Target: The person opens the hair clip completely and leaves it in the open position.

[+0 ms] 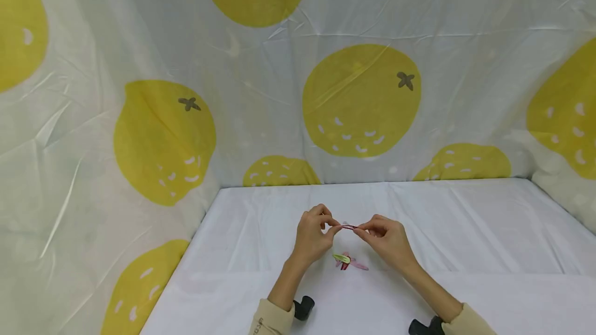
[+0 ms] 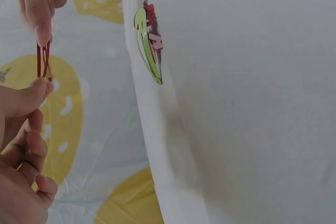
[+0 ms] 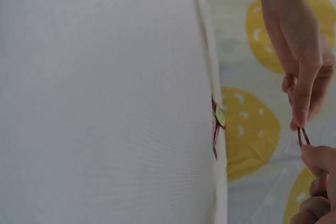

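A slim red snap hair clip (image 1: pixel 349 227) is held above the table between both hands. My left hand (image 1: pixel 313 235) pinches one end with thumb and index finger, and my right hand (image 1: pixel 390 242) pinches the other. In the left wrist view, the red clip (image 2: pixel 39 64) shows its narrow arms, with a gap between them. On the cloth below the hands lies a small pile of clips, a green snap clip (image 1: pixel 342 258) on top of red and pink ones (image 1: pixel 359 264). Fingertips cover both ends of the held clip.
A white cloth (image 1: pixel 465 237) with creases covers the table. A curtain (image 1: pixel 261 102) with yellow lemon prints hangs behind and at the sides. Black wrist devices (image 1: pixel 304 308) sit at both cuffs.
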